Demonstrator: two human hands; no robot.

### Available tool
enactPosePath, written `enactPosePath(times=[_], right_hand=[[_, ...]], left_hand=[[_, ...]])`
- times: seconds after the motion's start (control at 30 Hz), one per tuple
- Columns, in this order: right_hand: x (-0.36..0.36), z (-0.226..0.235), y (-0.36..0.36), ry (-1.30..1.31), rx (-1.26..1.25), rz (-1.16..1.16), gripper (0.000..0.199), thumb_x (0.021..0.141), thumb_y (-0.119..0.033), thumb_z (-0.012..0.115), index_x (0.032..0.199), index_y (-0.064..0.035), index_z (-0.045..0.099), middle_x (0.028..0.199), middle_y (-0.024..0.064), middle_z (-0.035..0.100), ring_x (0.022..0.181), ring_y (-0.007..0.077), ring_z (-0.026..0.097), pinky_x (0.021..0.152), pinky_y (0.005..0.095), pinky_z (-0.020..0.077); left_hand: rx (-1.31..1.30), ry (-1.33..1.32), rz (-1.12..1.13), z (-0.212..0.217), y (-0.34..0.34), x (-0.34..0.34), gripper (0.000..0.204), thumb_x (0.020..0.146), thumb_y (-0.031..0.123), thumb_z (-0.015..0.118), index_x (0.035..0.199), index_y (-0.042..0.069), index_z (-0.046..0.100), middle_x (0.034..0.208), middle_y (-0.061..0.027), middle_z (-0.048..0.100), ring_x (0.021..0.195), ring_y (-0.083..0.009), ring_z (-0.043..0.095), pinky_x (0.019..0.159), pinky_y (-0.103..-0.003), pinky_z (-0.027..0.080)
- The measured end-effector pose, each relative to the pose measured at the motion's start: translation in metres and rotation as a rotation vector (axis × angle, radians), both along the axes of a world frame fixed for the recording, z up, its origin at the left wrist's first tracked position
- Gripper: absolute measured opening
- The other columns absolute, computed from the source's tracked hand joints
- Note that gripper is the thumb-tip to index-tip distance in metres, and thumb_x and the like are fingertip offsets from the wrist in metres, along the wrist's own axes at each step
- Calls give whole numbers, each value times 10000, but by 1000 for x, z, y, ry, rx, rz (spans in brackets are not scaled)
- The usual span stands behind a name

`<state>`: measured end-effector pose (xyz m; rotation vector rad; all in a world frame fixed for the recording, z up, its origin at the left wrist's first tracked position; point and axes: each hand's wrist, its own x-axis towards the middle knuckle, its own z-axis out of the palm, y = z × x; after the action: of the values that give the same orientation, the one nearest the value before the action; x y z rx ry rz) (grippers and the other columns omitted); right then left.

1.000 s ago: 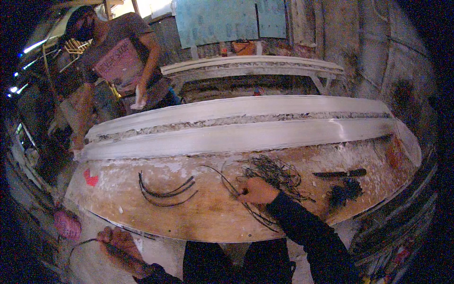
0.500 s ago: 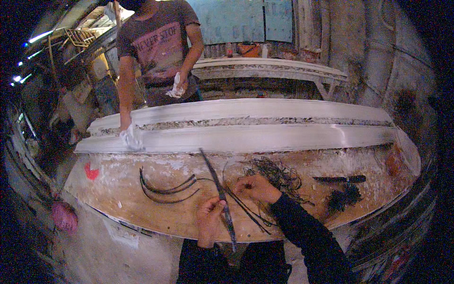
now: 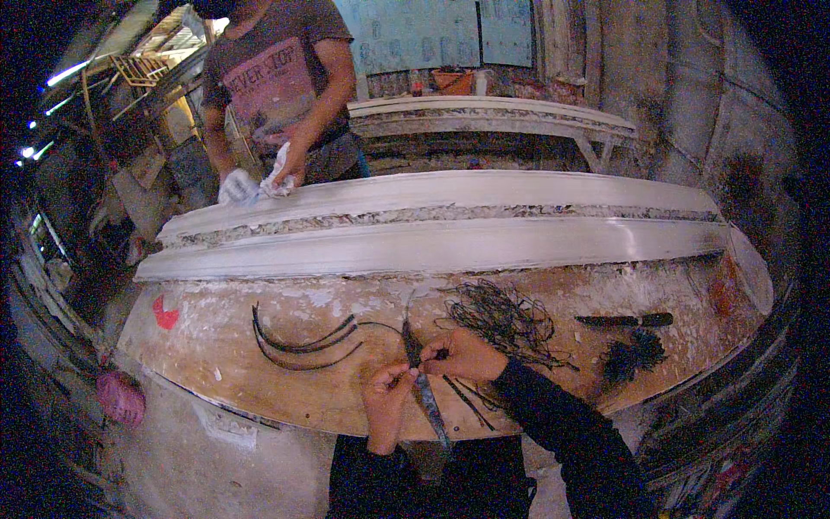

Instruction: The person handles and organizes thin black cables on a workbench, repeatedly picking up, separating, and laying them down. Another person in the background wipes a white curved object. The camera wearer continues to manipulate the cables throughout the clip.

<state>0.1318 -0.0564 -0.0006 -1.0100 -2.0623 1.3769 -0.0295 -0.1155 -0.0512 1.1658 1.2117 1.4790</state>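
Observation:
At the near edge of the board, my left hand (image 3: 386, 401) pinches a long, thin, dark strip (image 3: 428, 406) that slants down toward me. My right hand (image 3: 469, 355) meets it at the strip's middle, fingers closed on a small dark piece I cannot make out clearly. Beside my right hand lies a tangle of thin black cords (image 3: 503, 313). Several curved black strips (image 3: 303, 348) rest left of my hands, and more narrow dark strips (image 3: 467, 400) lie just below the right hand.
On the worn wooden board (image 3: 207, 346) sit a black-handled knife (image 3: 624, 320) and a dark bristly bundle (image 3: 634, 353) at right, and a red patch (image 3: 165, 312) at left. Long white mouldings (image 3: 432, 249) run across behind. Beyond them another person (image 3: 277, 86) holds white cloths.
My right hand has come left and down to the strip, and its fingertips now meet my left hand's. The strip has shifted nearer me. The other person has brought both hands together.

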Motion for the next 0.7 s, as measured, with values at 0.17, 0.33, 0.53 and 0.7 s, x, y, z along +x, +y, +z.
enactPosePath(times=[0.17,0.33,0.53,0.7], right_hand=[[-6,-2,-3,100,183,-22,146,699,-141,629,727,-15,562,661,25,543,629,104,489,601,257,405],[-5,3,-5,26,308,-37,158,654,-140,626,681,-17,529,641,55,529,609,135,492,584,279,399],[-8,4,-6,-35,381,-52,169,637,-158,618,672,-23,521,638,68,524,592,167,491,566,301,399],[-4,5,-6,-13,314,-80,175,642,-172,621,696,-25,544,641,79,523,607,195,499,572,318,402]], left_hand=[[61,96,-2,-2,1,1,120,753,38,614,861,-5,585,821,-45,588,753,-109,537,669,-222,434],[101,288,-16,-7,4,0,103,757,20,573,854,-7,551,851,-67,533,760,-150,520,670,-239,433],[218,250,-68,-11,8,2,100,768,9,544,862,-19,528,993,-96,466,811,-178,506,690,-266,442],[-46,-42,-220,-24,2,-3,143,809,62,527,935,-7,529,1011,-88,497,886,-173,501,701,-274,449]])
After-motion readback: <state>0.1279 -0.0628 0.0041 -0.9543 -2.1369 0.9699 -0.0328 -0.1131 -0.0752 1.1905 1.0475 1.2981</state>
